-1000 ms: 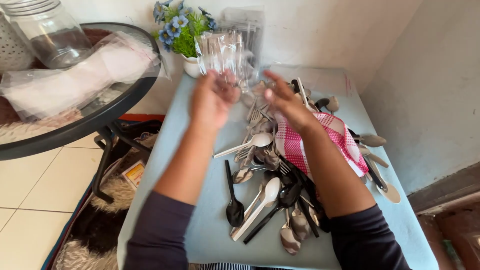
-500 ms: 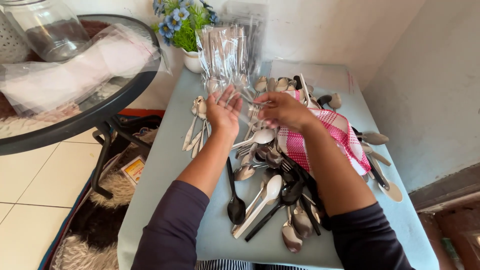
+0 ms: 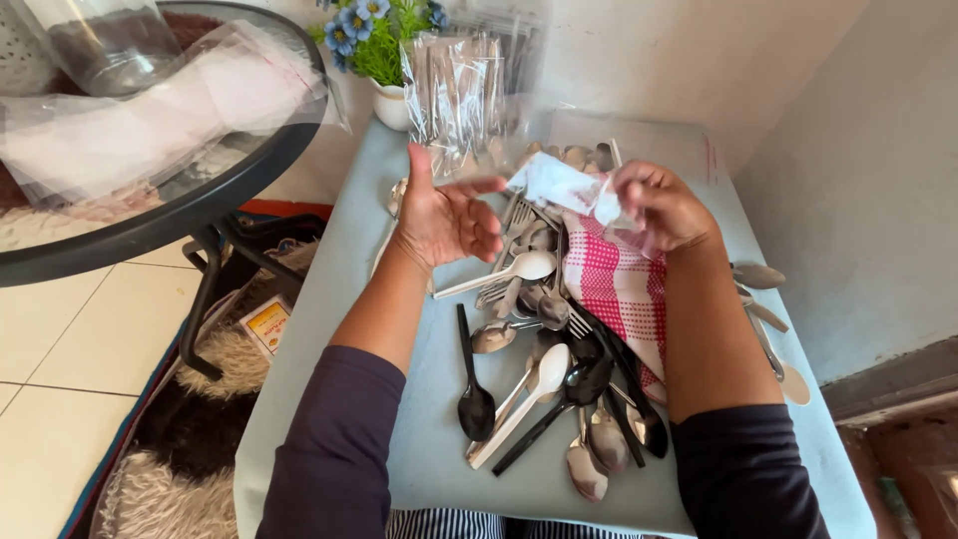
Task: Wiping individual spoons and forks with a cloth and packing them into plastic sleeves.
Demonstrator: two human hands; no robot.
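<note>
Above the middle of the pale blue worktop (image 3: 329, 329), the right hand (image 3: 664, 205) now pinches a small clear plastic bag (image 3: 564, 185) by one end and holds it up over the cutlery. Half a second ago both hands were down among the spoons and forks; now they are raised, and the bag is in the air between them. The left hand (image 3: 444, 215) is open, palm turned toward the bag, fingers spread and empty, close to its free end but not touching it. Judging from that, the bag is being readied to take cutlery, with the opening still to be found.

Beneath the hands lies the heap of cutlery (image 3: 544, 349), black, white and metal pieces mixed, partly on a red-and-white checked cloth (image 3: 619, 289). Behind them stands a bundle of filled clear bags (image 3: 459, 95) beside a white pot of blue flowers (image 3: 379, 50).

The bag is blurred and see-through, so I cannot tell whether it is open or holds anything. The right forearm hides part of the cloth and the pieces along the worktop's right edge.
</note>
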